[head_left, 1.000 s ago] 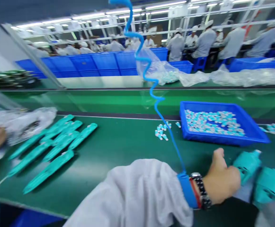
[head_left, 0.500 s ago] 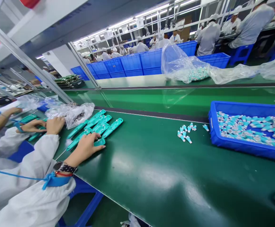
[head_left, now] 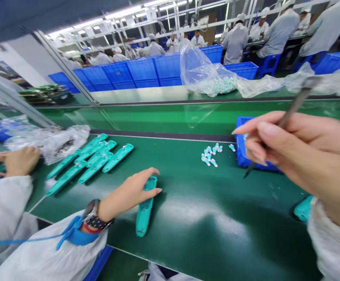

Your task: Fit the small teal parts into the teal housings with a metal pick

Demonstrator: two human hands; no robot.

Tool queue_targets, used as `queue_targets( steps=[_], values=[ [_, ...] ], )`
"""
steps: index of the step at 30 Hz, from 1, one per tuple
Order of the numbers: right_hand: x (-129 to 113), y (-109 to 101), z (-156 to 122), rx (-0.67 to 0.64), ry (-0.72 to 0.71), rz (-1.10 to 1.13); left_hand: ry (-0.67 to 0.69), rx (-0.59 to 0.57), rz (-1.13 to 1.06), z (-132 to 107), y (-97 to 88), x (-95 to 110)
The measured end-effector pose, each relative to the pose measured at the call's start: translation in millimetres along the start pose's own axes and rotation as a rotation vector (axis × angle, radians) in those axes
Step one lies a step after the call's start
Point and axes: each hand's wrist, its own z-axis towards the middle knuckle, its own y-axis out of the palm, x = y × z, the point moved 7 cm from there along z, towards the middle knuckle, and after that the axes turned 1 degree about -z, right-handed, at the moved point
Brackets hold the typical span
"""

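Long green conveyor belt (head_left: pixel 187 249) runs across a bright assembly hall, and a teal plastic housing (head_left: pixel 144 214), slim and elongated, lies on it near the middle, its length pointing toward the near edge. The person's left hand (head_left: pixel 129 191) is closed over the far end of that housing, fingers curled across the top and pressing it against the belt. A blue anti-static wrist strap (head_left: pixel 77 234) and a dark wristwatch (head_left: pixel 92 214) sit at that wrist, just above a white sleeve.

Off to the right, the person's right hand (head_left: pixel 301 152) is raised above the belt, pinching a slender dark metal pen-shaped tool (head_left: pixel 294 109) between thumb and fingers, its tip angled down. That hand blocks most of a blue plastic tray (head_left: pixel 241 144), so its contents cannot be made out. Just left of the tray sits a small cluster of white-and-teal parts (head_left: pixel 210 155). Another teal housing (head_left: pixel 303 208) lies partly hidden by the right sleeve.

Farther left, a neat group of teal housings (head_left: pixel 93 162) lies side by side, beside a crumpled clear plastic bag (head_left: pixel 66 144) and a co-worker's hand (head_left: pixel 22 162). Beyond the glass divider, a clear bag of small parts (head_left: pixel 207 72) sits before blue crates (head_left: pixel 129 72) and white-coated workers (head_left: pixel 235 43).
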Motion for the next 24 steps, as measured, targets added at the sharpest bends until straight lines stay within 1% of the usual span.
queue_targets(
  steps=[2, 4, 6, 9, 11, 14, 16, 20, 24],
  values=[
    [3.6, 16.4, -0.5, -0.048, 0.064, 0.096, 0.182, -0.063, -0.04, 21.8, 17.0, 47.7],
    [9.8, 26.2, -1.8, -0.08, 0.116, 0.269, 0.316, -0.104, -0.07, 44.4, 35.1, 84.9],
    [15.7, 29.5, -4.4, -0.064, 0.131, 0.428, 0.373, -0.114, -0.095, 65.7, 51.5, 111.6],
    [25.1, 31.3, -10.2, 0.005, 0.107, 0.573, 0.4, -0.074, -0.116, 88.6, 68.3, 139.7],
    [32.8, 34.3, -14.2, 0.045, 0.093, 0.59, 0.41, -0.041, -0.086, 97.0, 74.7, 152.0],
    [42.6, 38.4, -18.1, 0.114, 0.058, 0.541, 0.415, -0.008, 0.001, 102.6, 79.5, 161.3],
    [47.6, 39.8, -18.9, 0.165, 0.044, 0.483, 0.415, 0.005, 0.036, 103.9, 79.8, 163.0],
    [55.2, 41.1, -16.7, 0.231, 0.063, 0.356, 0.439, 0.024, 0.059, 104.7, 78.5, 164.2],
    [58.0, 39.7, -13.5, 0.269, 0.055, 0.337, 0.467, 0.012, 0.079, 104.5, 79.2, 165.8]
  ],
)
